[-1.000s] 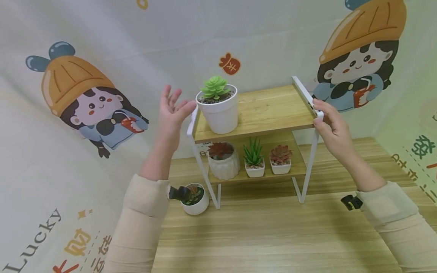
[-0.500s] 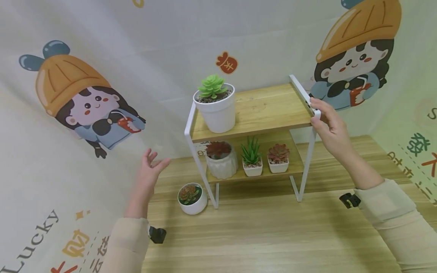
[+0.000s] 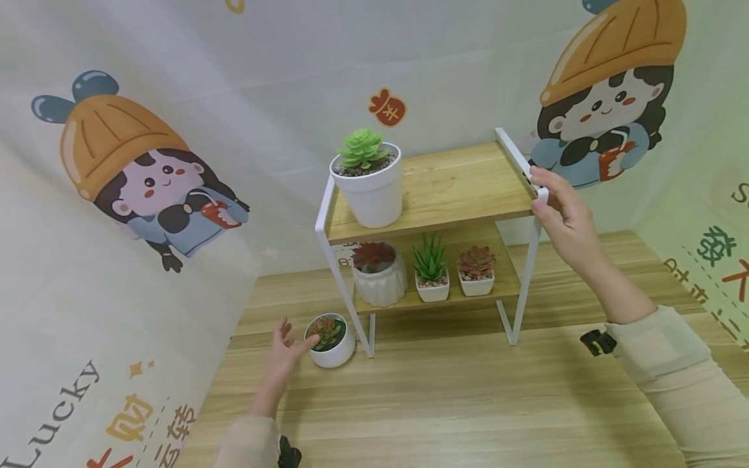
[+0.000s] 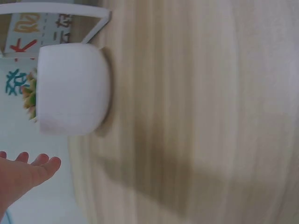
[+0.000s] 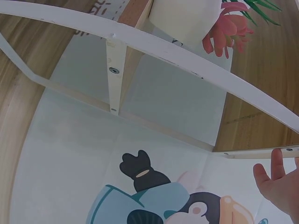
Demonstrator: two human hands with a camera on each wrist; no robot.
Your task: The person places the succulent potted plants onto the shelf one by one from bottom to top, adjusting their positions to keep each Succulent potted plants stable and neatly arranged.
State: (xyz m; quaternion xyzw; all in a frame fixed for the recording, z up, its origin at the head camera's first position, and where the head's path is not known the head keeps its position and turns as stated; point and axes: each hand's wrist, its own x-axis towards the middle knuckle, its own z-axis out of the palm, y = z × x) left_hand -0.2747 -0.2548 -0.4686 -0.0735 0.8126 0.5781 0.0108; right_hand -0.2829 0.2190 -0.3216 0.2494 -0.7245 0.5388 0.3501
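Note:
My left hand (image 3: pixel 281 365) is just left of a round white pot (image 3: pixel 336 355) with a reddish-green succulent, which stands on the table by the shelf's left leg. Its fingers are spread and hold nothing; the thumb overlaps the pot's rim in the head view. In the left wrist view, fingertips (image 4: pixel 53 165) show apart from the pot (image 4: pixel 72 91). With my right hand (image 3: pixel 570 227) I grip the front right top corner of a two-tier wooden shelf (image 3: pixel 456 185) with a white frame, thumb in front and fingers over the side rail. A tall white pot (image 3: pixel 374 198) with a green succulent stands on its top left.
On the lower tier stand a ribbed white pot (image 3: pixel 381 286) with a dark red succulent, a small pot (image 3: pixel 433 290) with a spiky green plant, and another small pot (image 3: pixel 476 285) with a red succulent. Printed cloth (image 3: pixel 281 78) hangs behind the wooden table (image 3: pixel 445 403).
My left hand has come away from the tall pot on the top tier and moved down to the round pot on the table. The right hand stays on the shelf corner.

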